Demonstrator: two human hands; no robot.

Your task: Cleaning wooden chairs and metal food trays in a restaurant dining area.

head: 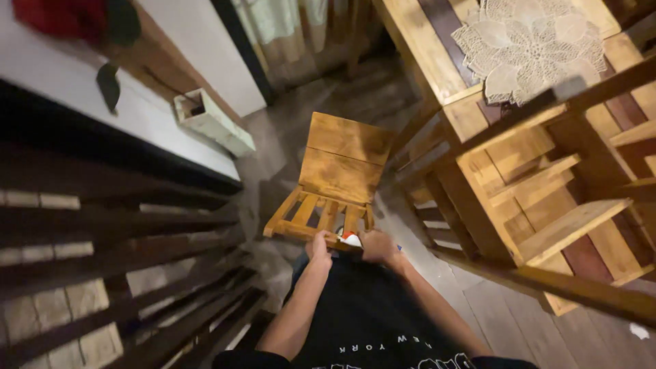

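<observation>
A small wooden chair (pixel 339 171) with a slatted back stands on the floor straight below me. Both my hands grip the top rail of its back. My left hand (pixel 318 247) holds the rail left of centre. My right hand (pixel 378 246) holds it right of centre, and a small red and white thing (pixel 350 238) shows between the two hands. My dark shirt fills the bottom of the view.
A wooden table (pixel 427 55) with a white lace doily (pixel 529 44) stands at the upper right, other wooden chairs (pixel 547 198) beside it. Dark wooden slats (pixel 116 260) run along the left. A pale box (pixel 212 123) sits by the white wall.
</observation>
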